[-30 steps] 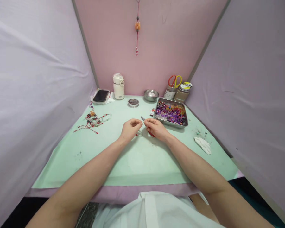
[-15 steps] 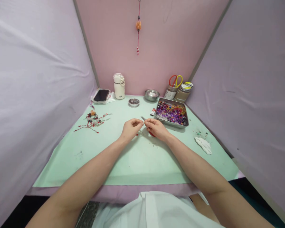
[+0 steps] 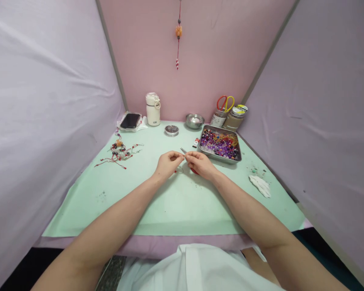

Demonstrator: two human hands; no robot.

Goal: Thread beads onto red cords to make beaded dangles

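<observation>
My left hand (image 3: 168, 165) is closed in a pinch on a thin pale cord (image 3: 181, 170), whose loop and small red end hang below the fingers. Fingertip to fingertip with it, my right hand (image 3: 200, 162) is closed around a pair of scissors (image 3: 183, 150). Their metal tips point up and left past the thumb, and a red handle (image 3: 194, 171) shows under the palm. Whether the right fingertips also pinch the cord is too small to tell. Right behind that hand stands a metal tray (image 3: 221, 158) of purple beads and orange thread.
Beaded cords (image 3: 121, 152) lie in a heap at left. Along the back are a phone (image 3: 130, 120), a cream bottle (image 3: 153, 111), a small round tin (image 3: 171, 130), a steel bowl (image 3: 194, 121) and jars (image 3: 234, 119). A crumpled white tissue (image 3: 260, 186) lies at right. A beaded string (image 3: 178, 31) hangs ahead.
Almost nothing differs. Both hands keep their pinch at the same spot, and the view has shifted very slightly.
</observation>
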